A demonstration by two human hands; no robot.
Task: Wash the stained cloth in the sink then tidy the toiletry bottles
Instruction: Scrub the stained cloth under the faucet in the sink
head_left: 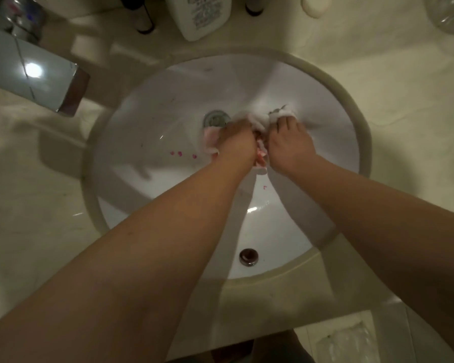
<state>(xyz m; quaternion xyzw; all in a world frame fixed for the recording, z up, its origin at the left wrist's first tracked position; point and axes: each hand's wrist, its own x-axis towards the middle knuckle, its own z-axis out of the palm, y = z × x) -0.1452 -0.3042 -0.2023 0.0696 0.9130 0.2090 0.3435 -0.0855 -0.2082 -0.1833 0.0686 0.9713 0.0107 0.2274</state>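
Note:
A white cloth with pink stains [260,121] is bunched in the middle of the white sink basin [168,106], just right of the drain [216,118]. My left hand [236,141] is closed on its left part. My right hand [288,144] is closed on its right part, close beside the left. Most of the cloth is hidden under both hands. Pink flecks [180,154] lie on the basin left of my hands. A white toiletry bottle [198,15] stands on the counter behind the sink, with dark bottles [142,14] on either side of it.
A chrome tap [32,74] juts over the counter at the upper left. A clear glass vessel [448,14] sits at the upper right, a pale round object [313,5] beside it. The overflow hole [248,256] is in the near basin wall. Cream counter [404,100] surrounds the sink.

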